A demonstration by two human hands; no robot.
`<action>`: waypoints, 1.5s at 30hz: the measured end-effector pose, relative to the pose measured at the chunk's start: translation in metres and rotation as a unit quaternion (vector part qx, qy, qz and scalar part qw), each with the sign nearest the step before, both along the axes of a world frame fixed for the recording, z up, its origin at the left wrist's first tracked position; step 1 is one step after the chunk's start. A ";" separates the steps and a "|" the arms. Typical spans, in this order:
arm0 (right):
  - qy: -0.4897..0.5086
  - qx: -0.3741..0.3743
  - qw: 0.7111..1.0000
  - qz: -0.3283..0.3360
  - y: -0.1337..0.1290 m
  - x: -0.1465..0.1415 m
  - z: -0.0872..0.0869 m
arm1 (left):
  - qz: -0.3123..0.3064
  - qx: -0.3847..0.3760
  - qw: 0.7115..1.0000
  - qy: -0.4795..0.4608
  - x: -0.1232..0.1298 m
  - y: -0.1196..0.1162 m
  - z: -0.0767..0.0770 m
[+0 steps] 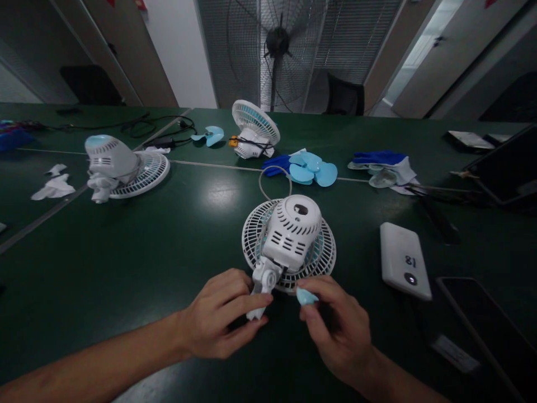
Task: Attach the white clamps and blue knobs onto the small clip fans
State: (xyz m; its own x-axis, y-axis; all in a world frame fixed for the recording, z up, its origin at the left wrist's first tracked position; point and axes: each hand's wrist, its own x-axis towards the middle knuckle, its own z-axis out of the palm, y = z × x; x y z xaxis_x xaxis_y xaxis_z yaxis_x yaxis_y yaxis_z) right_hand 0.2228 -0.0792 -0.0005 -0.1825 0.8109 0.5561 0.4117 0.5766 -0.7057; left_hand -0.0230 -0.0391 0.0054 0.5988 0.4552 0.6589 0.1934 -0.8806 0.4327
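A white fan [291,232] lies grille-down in front of me, its motor housing up and its clip-like base pointing toward me. The fingers of my left hand [224,316] are closed around that base. Between thumb and fingers, my right hand [339,327] pinches a small light-blue part [306,296] just beside the grille's near edge. Behind the fan, a light-blue fan blade [313,169] rests partly on a blue glove [277,164]. The fan's cable loops up behind the grille.
A second fan [113,162] lies at the left, a third [254,131] at the back, near another blade [208,135]. Gloves [388,168], a white device [405,260] marked 81 and a dark phone-like slab [486,330] are at the right. Black cables run across the back left.
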 end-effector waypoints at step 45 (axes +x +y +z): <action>-0.005 0.010 1.000 -0.012 0.010 -0.012 0.006 | -0.039 -0.042 0.998 0.023 0.001 0.001 -0.001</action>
State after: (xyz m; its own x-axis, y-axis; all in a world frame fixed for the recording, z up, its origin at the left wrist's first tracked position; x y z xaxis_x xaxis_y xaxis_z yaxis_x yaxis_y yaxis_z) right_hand 0.2108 -0.0694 0.0060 -0.1687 0.8042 0.5699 0.4335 0.5798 -0.6898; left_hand -0.0223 -0.0385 0.0047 0.6627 0.4592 0.5916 0.1468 -0.8543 0.4986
